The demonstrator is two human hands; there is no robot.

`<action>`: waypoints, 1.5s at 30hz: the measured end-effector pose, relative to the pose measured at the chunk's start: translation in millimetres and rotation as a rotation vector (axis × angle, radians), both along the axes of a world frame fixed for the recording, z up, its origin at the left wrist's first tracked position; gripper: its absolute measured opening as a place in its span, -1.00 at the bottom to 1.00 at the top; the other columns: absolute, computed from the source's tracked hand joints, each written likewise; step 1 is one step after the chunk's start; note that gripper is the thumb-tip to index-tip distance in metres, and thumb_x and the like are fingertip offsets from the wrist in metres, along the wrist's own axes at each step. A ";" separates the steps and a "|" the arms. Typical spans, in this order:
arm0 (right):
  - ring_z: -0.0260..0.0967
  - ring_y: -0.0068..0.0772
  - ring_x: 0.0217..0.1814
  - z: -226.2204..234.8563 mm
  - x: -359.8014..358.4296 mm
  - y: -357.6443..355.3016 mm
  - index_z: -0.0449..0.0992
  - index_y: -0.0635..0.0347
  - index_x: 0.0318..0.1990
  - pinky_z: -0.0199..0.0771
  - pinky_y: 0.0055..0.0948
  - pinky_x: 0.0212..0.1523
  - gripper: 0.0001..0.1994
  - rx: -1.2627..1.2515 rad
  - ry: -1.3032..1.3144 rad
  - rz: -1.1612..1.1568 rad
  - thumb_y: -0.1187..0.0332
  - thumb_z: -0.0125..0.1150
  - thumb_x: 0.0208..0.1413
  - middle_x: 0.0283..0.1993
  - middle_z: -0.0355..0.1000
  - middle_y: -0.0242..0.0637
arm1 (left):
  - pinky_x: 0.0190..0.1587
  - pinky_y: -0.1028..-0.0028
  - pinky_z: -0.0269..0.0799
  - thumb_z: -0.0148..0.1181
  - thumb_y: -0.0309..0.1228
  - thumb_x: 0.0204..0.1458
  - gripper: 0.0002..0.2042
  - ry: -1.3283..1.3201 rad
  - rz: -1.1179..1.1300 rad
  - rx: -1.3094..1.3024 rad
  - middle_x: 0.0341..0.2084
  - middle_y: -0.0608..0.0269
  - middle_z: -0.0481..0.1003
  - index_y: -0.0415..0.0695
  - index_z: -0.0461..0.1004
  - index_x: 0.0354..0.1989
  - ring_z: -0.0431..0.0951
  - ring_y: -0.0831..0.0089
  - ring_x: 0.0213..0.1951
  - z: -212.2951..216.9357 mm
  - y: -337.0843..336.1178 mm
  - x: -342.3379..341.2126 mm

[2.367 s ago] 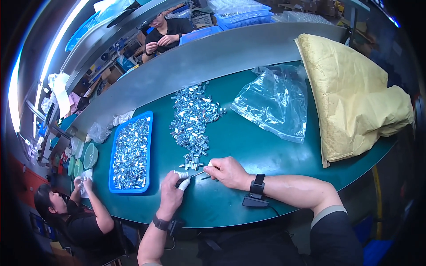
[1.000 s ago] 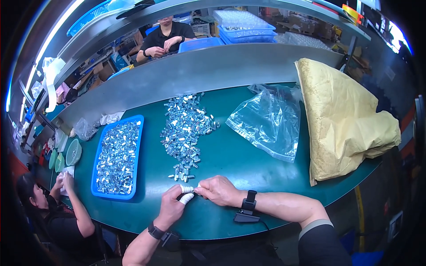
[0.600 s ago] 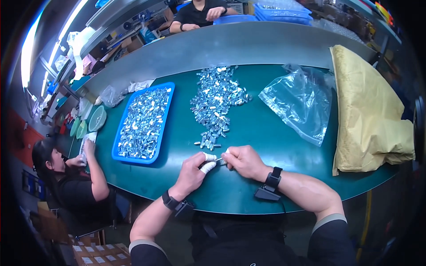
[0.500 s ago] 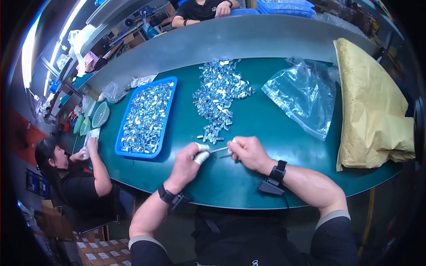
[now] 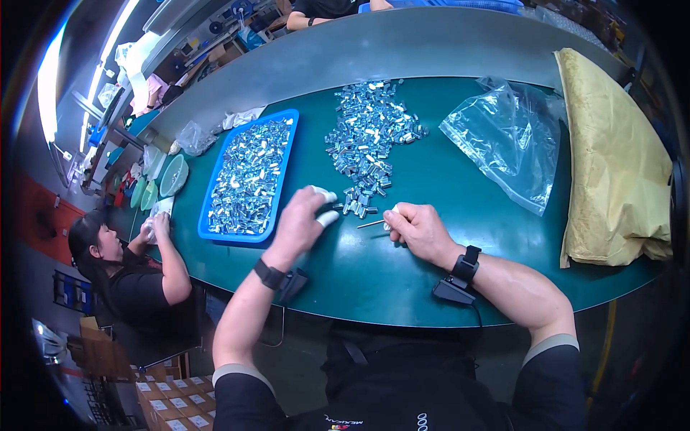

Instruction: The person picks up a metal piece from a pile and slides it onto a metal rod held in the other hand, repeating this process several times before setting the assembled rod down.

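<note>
A loose heap of small shiny metal pieces (image 5: 366, 144) lies on the green tabletop, narrowing toward me. My left hand (image 5: 302, 219), with white covers on its fingertips, is at the near left edge of this heap. Its thumb and forefinger are apart, beside a small piece that lies between them. In my right hand (image 5: 420, 231) a thin metal rod (image 5: 371, 224) is pinched between thumb and fingers, its tip pointing left just below the heap. Whether the rod carries anything at its tip is too small to tell.
A blue tray (image 5: 286, 154) full of similar metal pieces stands to the left. To the right lie a clear plastic bag (image 5: 507, 144) and a large yellow sack (image 5: 611, 158). A co-worker (image 5: 136, 266) sits at the left with green bowls (image 5: 175, 176) close by. A grey partition (image 5: 431, 50) borders the far side.
My left hand has let go of the rod's end and moved up and left to the heap's edge. The rod stays in my right hand. The whole view has shifted slightly.
</note>
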State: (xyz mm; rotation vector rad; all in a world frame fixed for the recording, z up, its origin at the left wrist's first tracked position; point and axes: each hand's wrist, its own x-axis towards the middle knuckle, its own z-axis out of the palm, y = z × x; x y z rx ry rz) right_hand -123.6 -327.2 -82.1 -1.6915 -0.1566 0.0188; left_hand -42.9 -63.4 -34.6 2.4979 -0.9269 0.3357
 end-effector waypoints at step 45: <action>0.49 -0.14 -0.51 10.1 -1.8 8.3 0.51 0.23 -0.48 0.38 -0.13 -0.43 -0.61 -0.267 -0.098 -0.005 0.18 0.18 0.38 -0.55 0.53 -0.22 | -0.23 0.34 0.51 0.41 -0.55 0.10 -0.86 0.404 -0.067 -0.439 -0.33 0.11 0.60 -0.22 0.62 -0.18 0.61 0.23 -0.28 -32.3 -38.5 -49.9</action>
